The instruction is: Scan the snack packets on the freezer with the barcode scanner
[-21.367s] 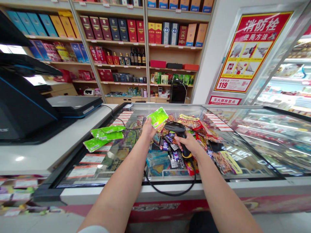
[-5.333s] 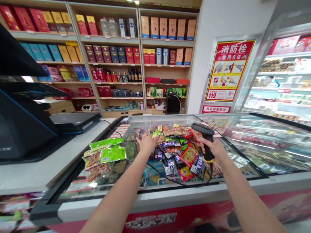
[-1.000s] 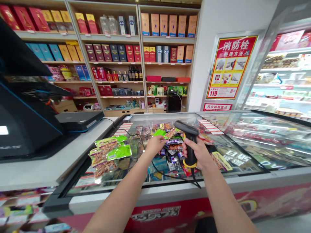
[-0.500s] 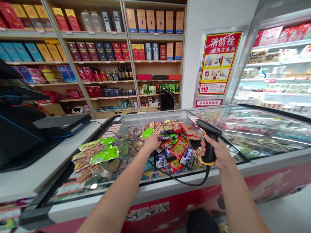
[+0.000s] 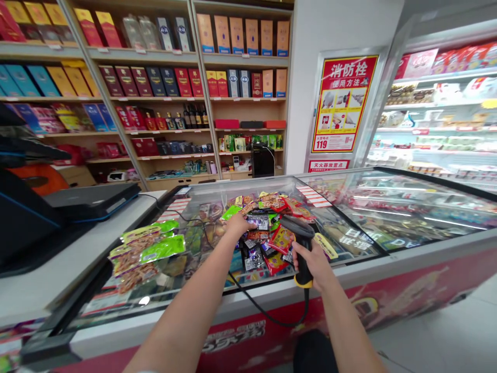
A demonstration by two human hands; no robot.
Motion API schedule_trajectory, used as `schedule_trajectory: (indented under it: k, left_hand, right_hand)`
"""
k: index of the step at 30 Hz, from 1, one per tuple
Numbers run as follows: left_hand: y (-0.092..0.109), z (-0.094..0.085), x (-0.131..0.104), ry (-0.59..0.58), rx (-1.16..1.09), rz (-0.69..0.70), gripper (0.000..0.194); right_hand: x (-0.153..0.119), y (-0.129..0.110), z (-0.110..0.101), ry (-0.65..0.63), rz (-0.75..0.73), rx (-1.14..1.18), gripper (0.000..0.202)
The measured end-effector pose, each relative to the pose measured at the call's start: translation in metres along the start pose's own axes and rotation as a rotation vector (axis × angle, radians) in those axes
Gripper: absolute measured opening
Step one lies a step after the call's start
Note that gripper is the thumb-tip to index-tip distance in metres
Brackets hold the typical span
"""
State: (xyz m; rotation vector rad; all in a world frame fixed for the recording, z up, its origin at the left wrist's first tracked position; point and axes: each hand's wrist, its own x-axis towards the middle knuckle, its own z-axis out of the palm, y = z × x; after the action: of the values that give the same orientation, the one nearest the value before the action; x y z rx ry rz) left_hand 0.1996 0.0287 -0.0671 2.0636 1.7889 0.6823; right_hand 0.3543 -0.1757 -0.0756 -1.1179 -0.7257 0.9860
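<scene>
My left hand [image 5: 237, 226] is closed on the edge of a dark snack packet [image 5: 261, 223] with a pale printed label, at the left side of a heap of packets [image 5: 282, 239]. Red, black and green packets make up this heap, lying on the glass lid of a chest freezer. In my right hand [image 5: 313, 263] is a black and yellow barcode scanner [image 5: 303, 254], its fingers wrapped round the handle. The scanner's head is over the heap's right part, angled toward the dark packet. Its cable [image 5: 267, 314] hangs in a loop in front of the freezer.
Several green-topped snack packets [image 5: 163, 248] lie apart on the freezer's left end. A counter [image 5: 27, 290] with a flat black device [image 5: 93, 201] stands at the left. The freezer's front rim [image 5: 155, 320] runs before me. Stocked shelves [image 5: 155, 98] stand behind.
My right hand has brought the scanner left, closer to my left hand. The dark packet's pale label now shows beside my left fingers. The view has shifted slightly.
</scene>
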Motion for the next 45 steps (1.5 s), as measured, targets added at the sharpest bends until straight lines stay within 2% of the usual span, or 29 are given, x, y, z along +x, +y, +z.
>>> schedule_trajectory:
  k: [3,5,9,12,16,20,22,25,26,29,33,37,40,45]
  left_hand:
    - [-0.007,0.001,-0.007,0.153,-0.223,0.015,0.031]
    - [-0.013,-0.001,-0.012,0.206,-0.528,0.024,0.024]
    - [-0.022,-0.011,-0.023,0.182,-1.112,-0.07,0.041]
    - [-0.023,-0.019,-0.026,0.239,-1.297,-0.088,0.055]
    - [-0.025,-0.025,-0.013,0.321,-1.33,-0.041,0.045]
    - [-0.033,-0.025,0.009,0.423,-1.265,-0.001,0.034]
    - [-0.037,-0.024,0.017,0.453,-1.199,-0.006,0.03]
    - [-0.043,-0.021,0.027,0.46,-1.129,-0.03,0.024]
    - [-0.044,-0.019,0.029,0.448,-1.133,-0.031,0.023]
    - [-0.047,-0.014,0.037,0.385,-1.191,0.016,0.024]
    - [-0.054,-0.015,0.047,0.442,-1.167,0.064,0.029]
    - [-0.058,-0.024,0.047,0.532,-1.117,0.098,0.028]
    - [-0.058,-0.026,0.043,0.529,-1.12,0.119,0.027]
    - [-0.059,-0.02,0.04,0.501,-1.096,0.101,0.023]
  right_hand:
    - [0.0,0.003,0.003,0.01,-0.021,-0.022,0.046]
    - [-0.001,0.002,0.004,-0.006,-0.039,-0.042,0.044]
    - [-0.008,-0.003,0.012,-0.106,-0.061,-0.119,0.038]
    - [-0.008,-0.011,0.023,-0.173,-0.079,-0.17,0.035]
    - [0.017,-0.03,0.043,-0.253,-0.165,-0.226,0.034]
    - [0.057,-0.043,0.061,-0.22,-0.369,-0.269,0.032]
    - [0.069,-0.041,0.067,-0.217,-0.41,-0.265,0.033]
    - [0.075,-0.027,0.071,-0.276,-0.281,-0.219,0.032]
    - [0.074,-0.021,0.071,-0.297,-0.214,-0.201,0.031]
    - [0.076,-0.007,0.07,-0.294,-0.138,-0.188,0.031]
    - [0.091,-0.006,0.07,-0.272,-0.152,-0.185,0.03]
    - [0.106,-0.007,0.071,-0.336,-0.161,-0.264,0.031]
    - [0.108,-0.003,0.068,-0.384,-0.138,-0.291,0.028]
    - [0.105,0.002,0.06,-0.355,-0.064,-0.261,0.031]
